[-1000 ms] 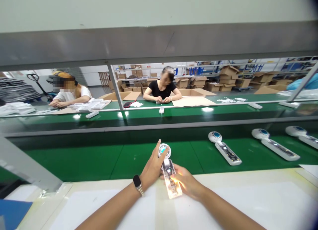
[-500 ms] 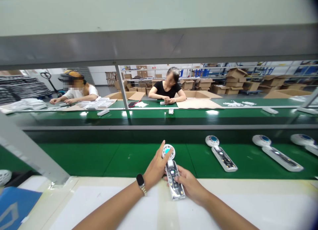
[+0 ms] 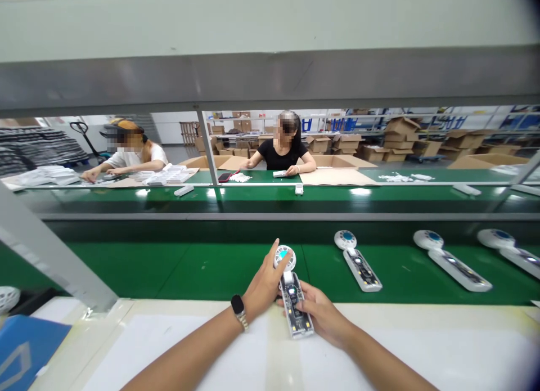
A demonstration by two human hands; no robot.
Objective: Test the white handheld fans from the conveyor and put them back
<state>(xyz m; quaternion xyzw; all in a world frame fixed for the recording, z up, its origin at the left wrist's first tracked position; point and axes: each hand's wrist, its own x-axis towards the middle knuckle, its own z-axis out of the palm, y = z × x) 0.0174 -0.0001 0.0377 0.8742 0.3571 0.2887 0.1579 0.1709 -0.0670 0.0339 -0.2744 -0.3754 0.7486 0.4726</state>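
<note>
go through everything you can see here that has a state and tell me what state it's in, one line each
left hand: gripping the round head of the held fan unit.
right hand: holding the handle end.
held fan unit: casing open, circuit board exposed, no light showing.
fan units on belt: three, lying flat, casings open.
green belt: carrying the units.
phone: lying flat, screen dark.

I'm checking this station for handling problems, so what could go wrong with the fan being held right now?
The opened fan sits at the white table's edge over the green belt; both hands steady it loosely, so it might slip. Fingers near its exposed circuit board could smudge or short it.
</note>
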